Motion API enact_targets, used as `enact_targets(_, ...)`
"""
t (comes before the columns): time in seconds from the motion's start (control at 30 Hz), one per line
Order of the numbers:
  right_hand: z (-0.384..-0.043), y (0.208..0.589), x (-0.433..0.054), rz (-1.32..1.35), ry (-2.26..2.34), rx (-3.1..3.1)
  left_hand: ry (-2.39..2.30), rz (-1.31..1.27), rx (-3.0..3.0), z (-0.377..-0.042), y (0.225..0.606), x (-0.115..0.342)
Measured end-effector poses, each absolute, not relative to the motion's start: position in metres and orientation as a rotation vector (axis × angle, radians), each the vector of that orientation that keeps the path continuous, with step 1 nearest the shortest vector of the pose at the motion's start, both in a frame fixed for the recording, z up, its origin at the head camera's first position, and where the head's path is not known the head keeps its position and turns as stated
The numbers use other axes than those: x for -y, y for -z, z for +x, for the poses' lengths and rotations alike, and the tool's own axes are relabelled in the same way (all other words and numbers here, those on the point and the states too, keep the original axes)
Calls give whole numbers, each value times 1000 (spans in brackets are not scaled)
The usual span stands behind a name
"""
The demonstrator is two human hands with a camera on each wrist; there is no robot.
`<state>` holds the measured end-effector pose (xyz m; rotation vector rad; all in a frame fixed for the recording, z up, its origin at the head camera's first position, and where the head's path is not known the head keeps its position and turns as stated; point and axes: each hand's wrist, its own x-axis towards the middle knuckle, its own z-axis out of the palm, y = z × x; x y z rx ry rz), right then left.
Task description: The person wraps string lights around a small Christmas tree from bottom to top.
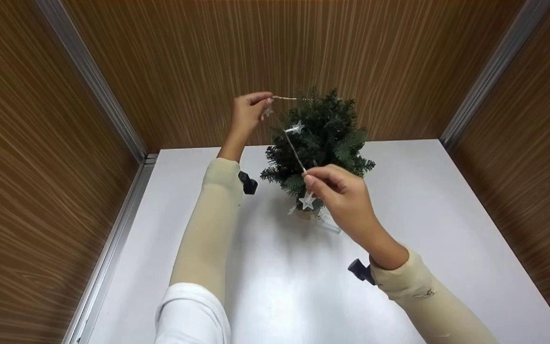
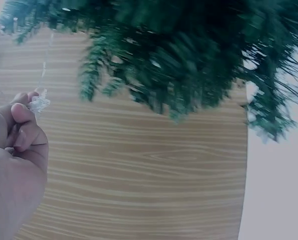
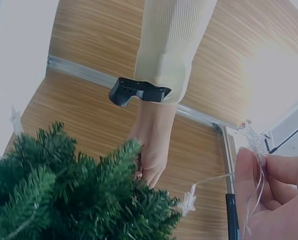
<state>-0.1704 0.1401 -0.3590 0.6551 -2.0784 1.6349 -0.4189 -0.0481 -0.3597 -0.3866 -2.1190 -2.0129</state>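
The left hand (image 1: 246,112) pinches the star garland (image 1: 295,152) between thumb and curled fingertips (image 2: 25,112), up beside the top of the small green tree (image 1: 320,138); one clear star (image 2: 39,104) sits right at that pinch. The right hand (image 1: 344,196) pinches the same wire lower down, in front of the tree, with another star (image 1: 307,201) hanging just under its fingers. Between the two hands the wire runs taut and slanted, from upper left past a third star (image 1: 296,127) down to the right (its long axis lies across the tree's front). The tree stands on the white table (image 1: 447,229). Its base is hidden behind the right hand, and the left wrist view is blurred.
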Motion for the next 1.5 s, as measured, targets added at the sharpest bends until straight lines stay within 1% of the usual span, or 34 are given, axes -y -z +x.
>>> enact_targets(0.27,-165,368,-127,734,-1623,2169,2061,-370,2146,-408,377,54)
enact_targets(0.57,-159,384,-126,756,-1598,2232,2064,-473,2232,-397,385,56)
enact_targets(0.7,-157,390,-127,768,-1589,2235,2097,-468,2249,-393,391,55)
enact_targets(1.1,-155,393,-135,767,-1630,2203,2054,-540,2231,-388,401,59)
enact_targets(1.5,-153,393,-139,731,-1606,2208,2224,-498,2046,-382,410,62)
